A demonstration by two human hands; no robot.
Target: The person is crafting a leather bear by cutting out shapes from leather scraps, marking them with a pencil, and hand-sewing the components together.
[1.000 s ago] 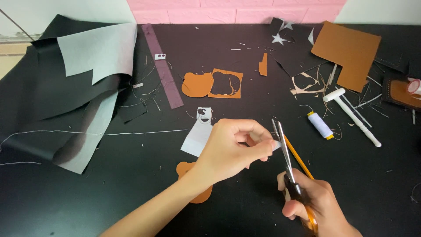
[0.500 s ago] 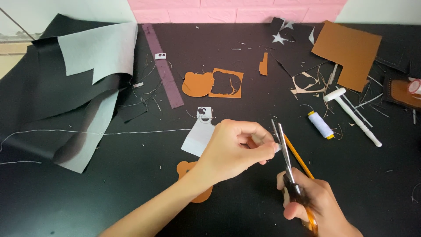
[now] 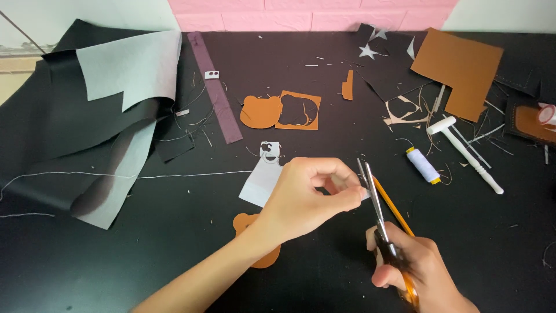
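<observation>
My left hand (image 3: 310, 197) pinches a small pale scrap (image 3: 364, 193) between thumb and fingers, right at the blades of the scissors (image 3: 375, 203). My right hand (image 3: 417, 269) grips the scissors' orange handles, blades pointing away from me and nearly closed beside the scrap. A yellow pencil (image 3: 391, 206) lies just right of the blades. Under my left wrist lies a brown bear-shaped leather cutout (image 3: 246, 223), partly hidden. A pale grey paper piece (image 3: 260, 182) lies left of my left hand.
Another brown bear cutout (image 3: 260, 112) and its leftover square (image 3: 300, 110) lie farther back. A thread spool (image 3: 423, 165), a white tool (image 3: 463, 150) and a brown leather sheet (image 3: 460, 69) sit at right. Black and grey sheets (image 3: 104, 110) fill the left; a purple strip (image 3: 215, 95) lies beside them.
</observation>
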